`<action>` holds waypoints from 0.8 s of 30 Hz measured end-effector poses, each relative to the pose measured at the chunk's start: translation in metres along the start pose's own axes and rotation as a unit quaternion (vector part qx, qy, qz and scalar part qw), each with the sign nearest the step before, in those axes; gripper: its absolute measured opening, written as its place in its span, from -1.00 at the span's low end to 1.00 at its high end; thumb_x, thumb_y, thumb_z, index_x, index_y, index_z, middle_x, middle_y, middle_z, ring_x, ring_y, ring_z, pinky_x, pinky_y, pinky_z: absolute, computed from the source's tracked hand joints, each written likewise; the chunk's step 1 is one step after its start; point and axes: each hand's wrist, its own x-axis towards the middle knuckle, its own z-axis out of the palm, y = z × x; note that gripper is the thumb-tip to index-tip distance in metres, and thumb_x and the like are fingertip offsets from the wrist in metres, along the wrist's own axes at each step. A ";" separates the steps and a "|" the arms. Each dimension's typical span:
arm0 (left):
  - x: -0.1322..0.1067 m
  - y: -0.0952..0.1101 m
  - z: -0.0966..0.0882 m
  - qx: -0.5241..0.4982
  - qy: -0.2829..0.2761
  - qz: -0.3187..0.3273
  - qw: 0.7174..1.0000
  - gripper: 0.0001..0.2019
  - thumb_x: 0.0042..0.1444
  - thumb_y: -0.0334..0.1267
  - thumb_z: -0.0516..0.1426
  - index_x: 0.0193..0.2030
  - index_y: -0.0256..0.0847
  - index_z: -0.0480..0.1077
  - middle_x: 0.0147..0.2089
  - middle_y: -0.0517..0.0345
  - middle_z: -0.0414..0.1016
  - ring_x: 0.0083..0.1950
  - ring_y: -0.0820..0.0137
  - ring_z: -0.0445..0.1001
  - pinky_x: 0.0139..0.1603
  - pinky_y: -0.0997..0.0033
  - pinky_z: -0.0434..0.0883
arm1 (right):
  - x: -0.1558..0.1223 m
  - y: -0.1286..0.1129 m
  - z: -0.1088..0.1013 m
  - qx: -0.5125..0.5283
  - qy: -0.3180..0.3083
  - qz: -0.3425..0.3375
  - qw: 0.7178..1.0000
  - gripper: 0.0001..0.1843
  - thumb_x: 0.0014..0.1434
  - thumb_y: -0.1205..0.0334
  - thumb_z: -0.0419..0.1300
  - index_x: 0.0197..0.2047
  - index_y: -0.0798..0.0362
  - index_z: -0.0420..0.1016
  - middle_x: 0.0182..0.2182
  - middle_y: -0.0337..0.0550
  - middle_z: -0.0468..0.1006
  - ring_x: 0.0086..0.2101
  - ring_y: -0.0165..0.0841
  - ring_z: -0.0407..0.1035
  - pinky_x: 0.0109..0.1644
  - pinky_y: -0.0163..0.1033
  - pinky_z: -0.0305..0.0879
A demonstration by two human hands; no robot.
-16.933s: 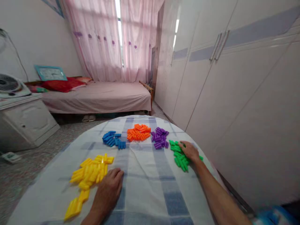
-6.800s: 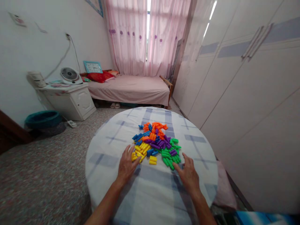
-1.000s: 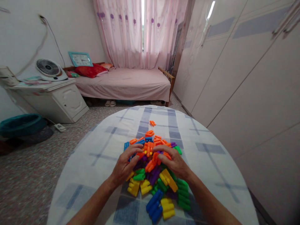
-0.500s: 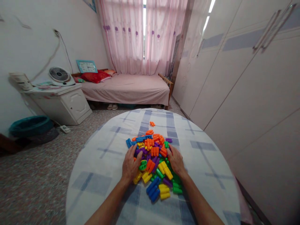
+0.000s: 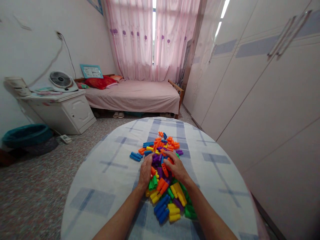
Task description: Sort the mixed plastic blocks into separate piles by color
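Observation:
A heap of small plastic blocks (image 5: 163, 173) in orange, blue, purple, yellow and green lies mixed together on a round table (image 5: 105, 180) with a white and blue checked cloth. My left hand (image 5: 146, 171) rests flat on the left side of the heap, fingers stretched forward. My right hand (image 5: 176, 166) lies on the heap's right side, fingers spread over orange and purple blocks. Both forearms reach in from the bottom edge. Neither hand grips a block.
A pink bed (image 5: 135, 95) stands beyond the table under pink curtains. A white cabinet (image 5: 57, 111) with a small fan (image 5: 61, 80) is at the left, a teal basin (image 5: 25, 135) on the floor beside it. White wardrobe doors (image 5: 250, 83) run along the right.
The blocks, sorted by colour much earlier, are mixed into one heap. Over the last second both hands slid forward through it, pushing blocks farther up the table.

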 end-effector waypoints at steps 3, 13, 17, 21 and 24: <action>0.003 -0.002 -0.002 -0.033 0.000 -0.010 0.999 -0.52 0.27 -0.05 -0.19 0.06 -0.24 0.38 0.09 0.00 0.46 0.15 0.31 0.38 0.24 0.18 0.24 | 0.000 -0.026 0.011 -0.036 -0.042 -0.067 0.996 -0.65 0.09 0.22 0.16 -0.03 0.01 0.48 -0.04 -0.11 0.49 0.02 -0.30 0.33 0.18 -0.10 0.17; -0.025 0.022 -0.046 0.070 -0.007 -0.009 0.997 -0.49 0.21 0.03 -0.09 0.14 -0.25 0.32 0.19 -0.07 0.36 0.24 0.25 0.29 0.30 0.13 0.17 | -0.081 -0.057 -0.035 -0.210 -0.029 -0.022 0.977 -0.35 0.06 0.09 0.22 0.23 -0.07 0.24 0.24 -0.09 0.22 0.28 -0.15 -0.04 0.32 0.09 -0.08; -0.060 0.017 -0.076 0.207 -0.084 0.038 0.974 -0.26 -0.02 0.06 0.18 0.29 -0.15 0.15 0.35 -0.08 0.12 0.37 0.10 0.08 0.34 0.01 0.08 | -0.150 -0.010 -0.058 -0.293 -0.021 0.093 0.951 -0.05 -0.10 0.02 0.28 0.33 -0.01 0.04 0.29 0.05 0.11 0.26 -0.01 0.01 0.24 0.13 0.06; -0.089 0.010 -0.077 0.275 -0.163 0.087 0.944 0.03 -0.28 0.02 0.35 0.36 -0.09 0.02 0.42 -0.14 -0.08 0.40 -0.04 -0.04 0.31 -0.05 0.12 | -0.185 0.017 -0.037 -0.351 0.005 0.058 0.935 0.07 -0.22 0.10 0.33 0.35 -0.03 -0.01 0.30 0.10 0.08 0.24 0.09 0.02 0.21 0.20 0.09; -0.096 0.006 -0.063 0.295 -0.178 0.110 0.933 0.08 -0.38 -0.08 0.39 0.35 -0.09 0.04 0.43 -0.18 -0.14 0.39 -0.10 -0.04 0.30 -0.12 0.11 | -0.178 0.016 -0.015 -0.361 0.036 0.032 0.931 0.08 -0.21 0.17 0.31 0.37 -0.02 -0.06 0.31 0.11 0.03 0.24 0.11 0.01 0.19 0.24 0.09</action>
